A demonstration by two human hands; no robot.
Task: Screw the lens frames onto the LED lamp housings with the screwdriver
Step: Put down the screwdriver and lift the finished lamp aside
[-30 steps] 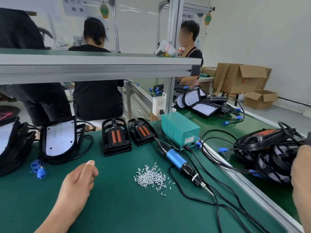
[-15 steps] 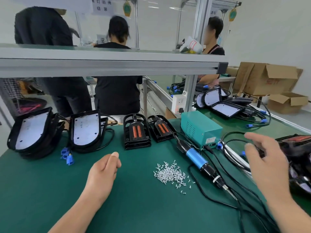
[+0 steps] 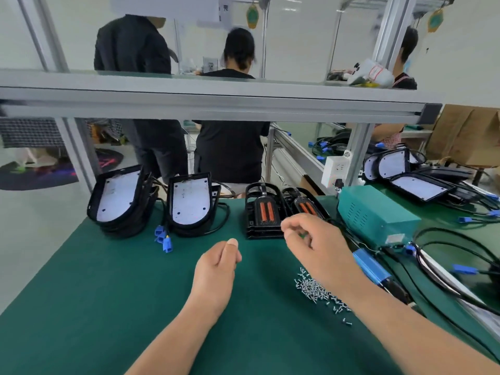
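We see the screwdriver lying on the green bench, its blue body partly hidden behind the right forearm, untouched. The screws lie in a loose heap just left of it. The right hand hangs above the bench with its fingers loosely bent and nothing in them. It is in front of two black lens frames with orange strips. The left hand rests on the bench, loosely curled, and we see nothing in it. Farther left the lamp housings stand propped up, white boards facing us. A green power box sits behind the screwdriver. We cannot see what the cardboard box at far right holds.
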